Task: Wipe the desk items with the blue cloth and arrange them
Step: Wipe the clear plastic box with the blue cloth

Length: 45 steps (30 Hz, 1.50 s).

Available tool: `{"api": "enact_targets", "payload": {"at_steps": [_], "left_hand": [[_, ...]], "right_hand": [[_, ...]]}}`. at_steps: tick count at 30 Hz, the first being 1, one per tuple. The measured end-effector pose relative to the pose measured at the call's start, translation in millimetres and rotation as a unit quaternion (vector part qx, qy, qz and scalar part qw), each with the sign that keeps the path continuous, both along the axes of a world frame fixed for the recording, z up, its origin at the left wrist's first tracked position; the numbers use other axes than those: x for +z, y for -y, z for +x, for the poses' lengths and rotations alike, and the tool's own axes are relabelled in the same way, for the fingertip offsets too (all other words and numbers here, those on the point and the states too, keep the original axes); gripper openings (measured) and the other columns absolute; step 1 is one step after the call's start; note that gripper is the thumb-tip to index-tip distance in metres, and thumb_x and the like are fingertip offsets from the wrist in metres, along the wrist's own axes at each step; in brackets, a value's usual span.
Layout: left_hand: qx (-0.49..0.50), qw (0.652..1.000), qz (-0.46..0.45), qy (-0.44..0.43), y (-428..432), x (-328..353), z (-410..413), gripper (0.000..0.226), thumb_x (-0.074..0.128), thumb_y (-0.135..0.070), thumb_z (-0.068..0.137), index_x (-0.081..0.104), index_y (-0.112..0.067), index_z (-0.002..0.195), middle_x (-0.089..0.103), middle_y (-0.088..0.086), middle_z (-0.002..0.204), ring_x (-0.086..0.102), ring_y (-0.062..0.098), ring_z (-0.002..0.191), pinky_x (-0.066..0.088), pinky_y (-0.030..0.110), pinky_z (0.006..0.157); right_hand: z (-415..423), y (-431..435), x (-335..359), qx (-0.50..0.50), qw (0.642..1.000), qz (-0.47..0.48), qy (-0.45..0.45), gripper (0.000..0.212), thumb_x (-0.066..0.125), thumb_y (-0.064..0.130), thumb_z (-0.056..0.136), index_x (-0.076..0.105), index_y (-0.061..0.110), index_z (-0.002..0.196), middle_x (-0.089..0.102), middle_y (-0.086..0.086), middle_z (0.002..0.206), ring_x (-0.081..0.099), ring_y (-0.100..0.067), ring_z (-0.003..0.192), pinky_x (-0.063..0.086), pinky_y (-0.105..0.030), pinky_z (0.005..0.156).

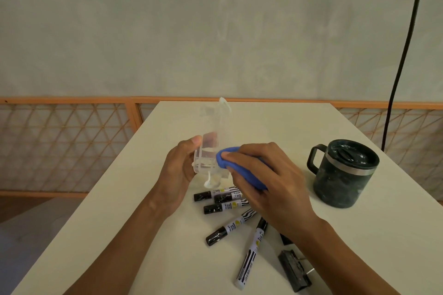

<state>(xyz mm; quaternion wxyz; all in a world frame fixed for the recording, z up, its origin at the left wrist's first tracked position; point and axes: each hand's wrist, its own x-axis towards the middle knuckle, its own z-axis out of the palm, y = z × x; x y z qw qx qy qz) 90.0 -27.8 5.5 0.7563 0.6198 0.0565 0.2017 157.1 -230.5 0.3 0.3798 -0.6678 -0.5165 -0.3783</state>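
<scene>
Left hand [178,167] grips clear box [211,148], right hand [271,179] blue cloth [247,175], above PILOT markers [230,225].

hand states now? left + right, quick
Left hand: holding the clear plastic box.
Right hand: holding the blue cloth, pressed against the box.

A pale, mottled plaster wall [215,19] fills the upper half, softly and evenly lit. Along its base runs an orange-framed lattice screen [60,146] with diamond mesh. A black cable [405,55] hangs down at the right. A white table [275,122] stretches toward the screen. Lower left lies a blurred grey surface [28,242], perhaps the floor.
</scene>
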Motion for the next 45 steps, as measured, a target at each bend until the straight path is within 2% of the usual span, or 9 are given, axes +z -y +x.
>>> {"api": "enact_targets", "payload": {"at_steps": [6,13,20,25,28,33,36,42,45], "left_hand": [[-0.022,0.998,0.058,0.004,4,-4,2,0.066,0.064,-0.059,0.083,0.074,-0.019,0.136,0.076,0.013,0.129,0.072,0.037,0.120,0.059,0.053,0.100],[0.033,0.998,0.051,0.016,-4,0,2,0.067,0.063,-0.063,0.079,0.074,-0.022,0.131,0.077,0.004,0.130,0.074,0.026,0.118,0.061,0.030,0.087],[0.014,0.996,0.083,0.018,-4,-2,3,0.059,0.065,-0.058,0.085,0.074,-0.025,0.133,0.076,0.007,0.130,0.073,0.030,0.121,0.056,0.055,0.103],[0.025,0.994,0.106,0.008,-1,0,2,0.068,0.069,-0.058,0.080,0.071,-0.020,0.137,0.077,0.005,0.128,0.075,0.025,0.117,0.063,0.038,0.088],[0.038,0.991,0.130,0.005,-2,-1,3,0.067,0.072,-0.060,0.080,0.072,-0.023,0.136,0.076,0.006,0.126,0.075,0.025,0.114,0.065,0.044,0.088],[0.076,0.989,0.128,0.002,-5,3,1,0.066,0.076,-0.064,0.077,0.075,-0.027,0.131,0.077,0.003,0.122,0.071,0.031,0.116,0.064,0.033,0.080],[0.097,0.988,0.122,0.005,-8,6,0,0.065,0.078,-0.062,0.072,0.076,-0.028,0.128,0.077,0.000,0.117,0.070,0.031,0.112,0.061,0.025,0.075],[0.113,0.990,0.080,0.002,-6,5,4,0.078,0.081,-0.064,0.067,0.072,-0.023,0.133,0.075,0.011,0.117,0.074,0.024,0.101,0.061,0.025,0.071],[0.123,0.992,0.032,-0.023,-7,5,8,0.094,0.079,-0.071,0.066,0.064,-0.023,0.144,0.075,0.002,0.112,0.075,0.021,0.097,0.061,0.030,0.069]], "right_hand": [[9,5,3,-0.057,0.998,0.028,-0.020,0.031,0.079,0.017,0.098,0.076,0.008,0.128,0.070,-0.008,0.119,0.066,-0.021,0.103,0.055,-0.033,0.086],[4,2,-1,-0.019,0.999,-0.031,-0.014,0.027,0.077,0.021,0.101,0.077,0.015,0.127,0.071,-0.003,0.117,0.065,-0.021,0.100,0.053,-0.035,0.083],[8,3,0,-0.048,0.999,-0.002,-0.015,0.028,0.078,0.019,0.100,0.077,0.013,0.127,0.072,-0.004,0.115,0.064,-0.021,0.097,0.052,-0.033,0.081],[7,3,2,-0.083,0.996,0.028,-0.002,0.030,0.079,0.016,0.098,0.076,0.011,0.128,0.072,-0.007,0.113,0.065,-0.021,0.098,0.053,-0.031,0.081],[3,1,3,-0.084,0.996,0.024,0.009,0.029,0.078,0.016,0.098,0.077,0.011,0.127,0.072,-0.008,0.115,0.064,-0.023,0.100,0.052,-0.028,0.084],[5,1,2,-0.030,0.996,-0.080,-0.011,0.039,0.072,0.011,0.099,0.073,0.020,0.137,0.065,-0.003,0.130,0.060,-0.024,0.112,0.054,-0.039,0.084],[6,2,2,0.010,0.993,-0.112,-0.035,0.041,0.070,0.007,0.099,0.072,0.020,0.138,0.062,0.000,0.133,0.058,-0.022,0.114,0.052,-0.038,0.085],[8,6,2,0.004,0.997,-0.060,-0.038,0.040,0.074,0.006,0.096,0.073,0.016,0.135,0.064,-0.003,0.128,0.063,-0.023,0.113,0.054,-0.038,0.084],[6,6,1,-0.021,0.999,-0.023,-0.022,0.036,0.075,0.007,0.096,0.074,0.010,0.133,0.066,-0.007,0.125,0.066,-0.025,0.110,0.056,-0.038,0.084]]}}
